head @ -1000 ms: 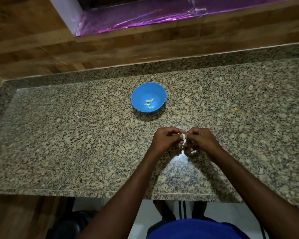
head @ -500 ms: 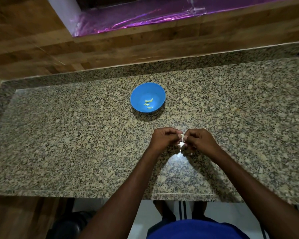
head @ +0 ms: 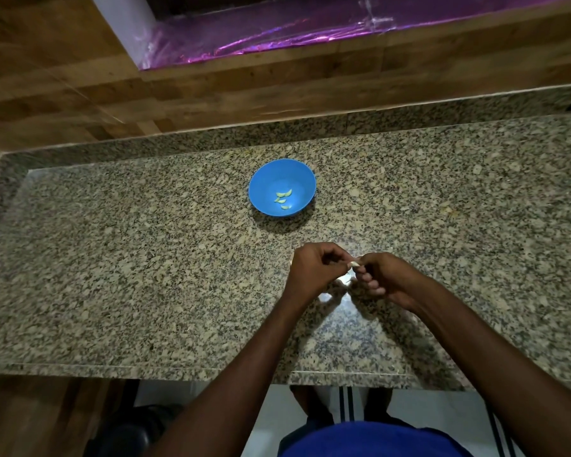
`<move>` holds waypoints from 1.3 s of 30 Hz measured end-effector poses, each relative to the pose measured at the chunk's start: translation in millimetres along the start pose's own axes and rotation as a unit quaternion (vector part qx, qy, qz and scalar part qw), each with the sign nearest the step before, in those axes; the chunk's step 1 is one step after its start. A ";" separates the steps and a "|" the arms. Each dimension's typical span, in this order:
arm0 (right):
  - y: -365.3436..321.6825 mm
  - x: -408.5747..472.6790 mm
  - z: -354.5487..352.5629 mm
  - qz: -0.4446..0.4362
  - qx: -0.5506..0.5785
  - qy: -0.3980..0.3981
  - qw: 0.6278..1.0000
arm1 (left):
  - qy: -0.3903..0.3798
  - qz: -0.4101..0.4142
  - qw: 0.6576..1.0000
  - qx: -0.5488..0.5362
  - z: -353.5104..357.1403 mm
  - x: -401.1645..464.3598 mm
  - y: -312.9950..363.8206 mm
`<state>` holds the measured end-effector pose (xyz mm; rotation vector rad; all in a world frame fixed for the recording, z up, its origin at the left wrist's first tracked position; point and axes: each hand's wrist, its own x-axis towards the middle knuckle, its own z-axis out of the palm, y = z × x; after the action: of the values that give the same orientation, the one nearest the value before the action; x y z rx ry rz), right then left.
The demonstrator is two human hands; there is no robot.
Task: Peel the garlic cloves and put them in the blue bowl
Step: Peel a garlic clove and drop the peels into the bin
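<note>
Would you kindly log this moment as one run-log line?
stage: peeling | left hand: pinches clove | right hand: pinches clove | bowl: holds peeled cloves, on counter

Garlic clove (head: pixel 354 264) mostly behind fingers (head: pixel 363 269)

A speckled granite worktop (head: pixel 145 258) in beige, grey and black fills most of the view, with a low raised granite lip (head: pixel 277 135) along its far edge. Behind it rises a wall of brown wood-grain panels (head: pixel 63 77). Above, a recessed opening is lined with shiny purple film (head: pixel 277 31), beside a pale vertical strip (head: pixel 126 24). Light glares off the polished stone near the front. Below the front edge lies a pale floor (head: pixel 426 410).
</note>
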<state>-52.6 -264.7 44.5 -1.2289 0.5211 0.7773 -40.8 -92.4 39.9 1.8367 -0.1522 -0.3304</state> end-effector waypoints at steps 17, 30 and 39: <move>10.9 4.9 6.1 -0.204 -0.112 0.101 0.967 | 0.071 -0.214 0.950 -0.214 8.1 3.9 -4.8; 9.9 6.3 7.8 -0.174 -0.027 0.173 0.969 | 0.023 -0.186 0.960 -0.209 9.6 2.0 -2.7; 12.6 10.0 15.4 -0.112 0.090 0.182 0.973 | 0.073 -0.156 0.975 -0.144 20.3 -1.9 -4.0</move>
<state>-56.6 -245.7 33.5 -1.2394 0.7196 0.3050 -49.0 -109.3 31.1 1.5873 0.2771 -0.4114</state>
